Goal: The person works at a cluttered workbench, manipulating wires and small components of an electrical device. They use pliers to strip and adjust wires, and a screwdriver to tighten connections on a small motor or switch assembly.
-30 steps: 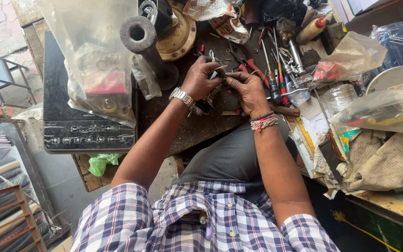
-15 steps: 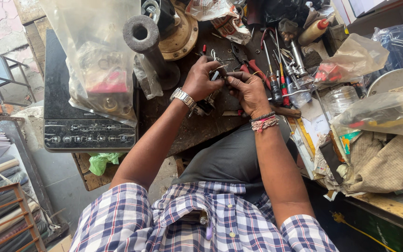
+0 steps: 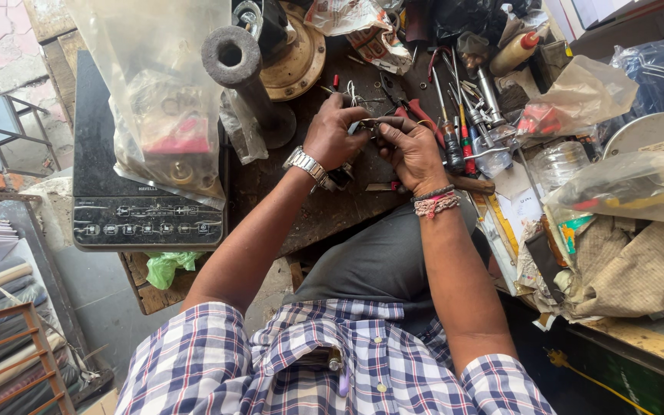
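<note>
**A:** What do the hands hold?

**B:** A small metal part (image 3: 369, 123) — thin, grey, partly hidden by the fingers, so its shape cannot be told. The left hand (image 3: 337, 132) and the right hand (image 3: 409, 150) meet over it, both with fingers closed and pinched on it, above the middle of the dark, stained desk (image 3: 324, 207). A silver wristwatch (image 3: 307, 165) sits on the left wrist; bead and thread bracelets (image 3: 436, 201) circle the right.

**A:** Which containers appear, and what do they hold?

**B:** A large clear plastic bag (image 3: 159, 92) hangs at upper left, over a black induction cooktop (image 3: 109, 200); inside it lie a red piece and brass-coloured round parts. A second clear bag (image 3: 578, 100), at upper right, holds something red. A third bag (image 3: 624, 188), further right, holds yellow and red items, blurred. A clear glass jar (image 3: 559, 163) stands between them; its contents cannot be told.

**A:** What lies beside the hands?

**B:** Screwdrivers and pliers (image 3: 459, 131) in a loose heap just right of the right hand; a dark metal tube on a round base (image 3: 247, 84) to the left.

**A:** What differs from half a second earlier?

**B:** Very little — both hands remain pinched on the part at the same place, and the bags and tools lie as before.
</note>
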